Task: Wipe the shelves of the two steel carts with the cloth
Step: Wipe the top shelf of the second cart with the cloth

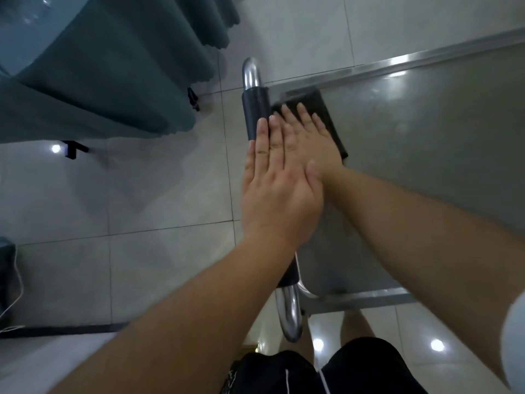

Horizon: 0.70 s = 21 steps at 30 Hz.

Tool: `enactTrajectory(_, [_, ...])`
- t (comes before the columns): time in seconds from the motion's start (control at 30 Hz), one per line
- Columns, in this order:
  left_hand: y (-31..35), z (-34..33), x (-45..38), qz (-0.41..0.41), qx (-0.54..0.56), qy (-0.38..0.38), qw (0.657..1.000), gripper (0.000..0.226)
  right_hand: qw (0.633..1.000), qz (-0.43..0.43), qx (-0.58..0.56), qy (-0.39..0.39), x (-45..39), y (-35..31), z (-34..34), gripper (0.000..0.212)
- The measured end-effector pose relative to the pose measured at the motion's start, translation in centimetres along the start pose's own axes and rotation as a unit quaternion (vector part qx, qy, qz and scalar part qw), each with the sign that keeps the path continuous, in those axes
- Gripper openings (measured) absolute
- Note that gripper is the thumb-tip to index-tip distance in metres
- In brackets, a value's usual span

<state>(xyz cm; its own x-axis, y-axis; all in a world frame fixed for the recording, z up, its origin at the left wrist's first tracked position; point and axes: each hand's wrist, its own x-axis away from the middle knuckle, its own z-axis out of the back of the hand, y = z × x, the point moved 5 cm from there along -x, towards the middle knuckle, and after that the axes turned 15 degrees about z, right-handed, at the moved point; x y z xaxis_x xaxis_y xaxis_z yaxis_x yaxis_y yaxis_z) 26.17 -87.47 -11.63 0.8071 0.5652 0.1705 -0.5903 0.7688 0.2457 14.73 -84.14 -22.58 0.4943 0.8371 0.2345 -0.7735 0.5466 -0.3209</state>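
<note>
— What is the cart's top shelf looking like?
— Brushed steel, giving a dull sheen, while the handle tube is shining as polished chrome under a matt black grip sleeve.
— And the cloth?
— Dark, soft, matt fabric. The floor tiles are gleaming glossy, and the teal tablecloth is hanging matt.

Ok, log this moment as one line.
step: wiping top shelf | cloth: flat, corner by handle | right hand: pressing cloth | left hand: stacked on right

Dark cloth lies flat on steel shelf.
</note>
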Motion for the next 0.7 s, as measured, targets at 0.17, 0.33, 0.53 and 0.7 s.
enactTrajectory(0.17, [0.1, 0.3, 0.2, -0.004, -0.026, -0.002, 1.0, 0.069, 0.999, -0.008, -0.024, 0.035, 13.4, -3.9, -4.9, 0.079])
enactTrajectory(0.33, [0.3, 0.7, 0.2, -0.001, -0.021, -0.012, 1.0, 0.069, 1.0, -0.009, 0.001, 0.02, 27.4, -4.7, -9.6, 0.07])
enactTrajectory(0.53, [0.3, 0.6, 0.6, 0.005, -0.014, -0.001, 1.0, 0.071, 0.999, -0.028, 0.011, 0.037, 25.4, 0.1, -8.2, 0.071])
enactTrajectory(0.7, [0.5, 0.5, 0.2, 0.006, -0.029, 0.026, 0.999, 0.07, 0.995, -0.045, 0.021, 0.087, 12.8, 5.2, -3.0, 0.069])
